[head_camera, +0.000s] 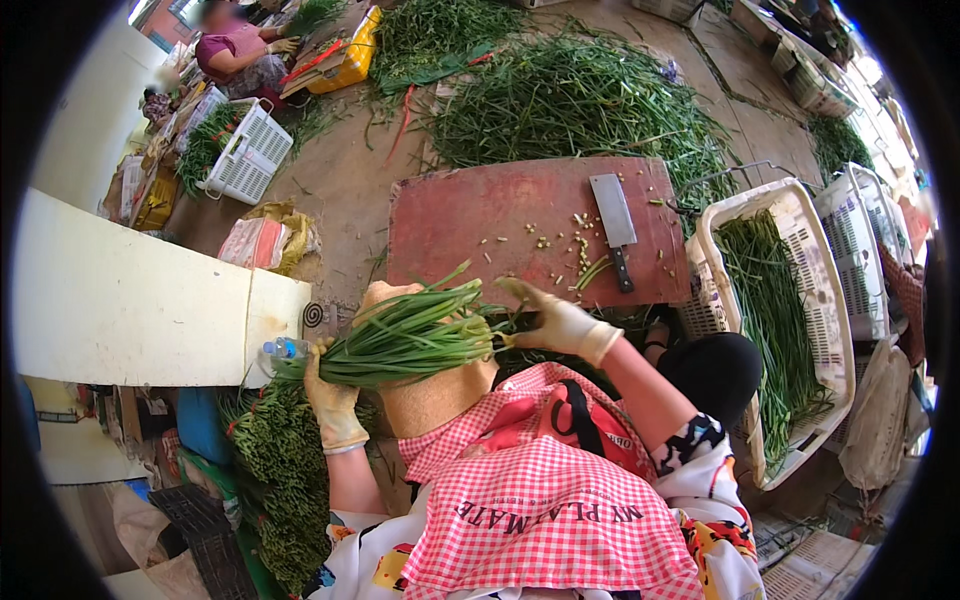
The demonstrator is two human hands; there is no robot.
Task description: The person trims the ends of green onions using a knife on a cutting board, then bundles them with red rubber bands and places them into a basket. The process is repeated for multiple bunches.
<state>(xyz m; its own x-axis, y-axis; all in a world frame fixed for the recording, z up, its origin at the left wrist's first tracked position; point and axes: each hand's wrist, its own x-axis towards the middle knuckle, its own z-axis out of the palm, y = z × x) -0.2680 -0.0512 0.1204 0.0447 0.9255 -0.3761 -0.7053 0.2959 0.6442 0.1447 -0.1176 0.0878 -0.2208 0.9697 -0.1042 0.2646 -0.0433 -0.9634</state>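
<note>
My left hand [334, 397], in a soiled pale glove, grips a bundle of long green chive-like stalks [409, 334] across my lap. Their pale cut ends point right. At those ends my right hand [559, 322], gloved too, has its fingers spread; whether a fingertip touches a stalk is unclear. A tan cloth [439, 397] covers my leg under the bundle. Beyond my hands lies a worn red board [465, 217]. On it rest a cleaver [616, 225] with a black handle, several short stem trimmings [581, 244] and a few longer stem pieces [594, 271].
Loose green stalks [570, 105] heap behind the board. To the right stands a white plastic crate [840, 375] holding stalks. Tied bundles with budded tips [281, 457] are stacked at my left, near a plastic bottle [285, 348] and a cream-coloured ledge [135, 292]. Another person [232, 56] sits at far left.
</note>
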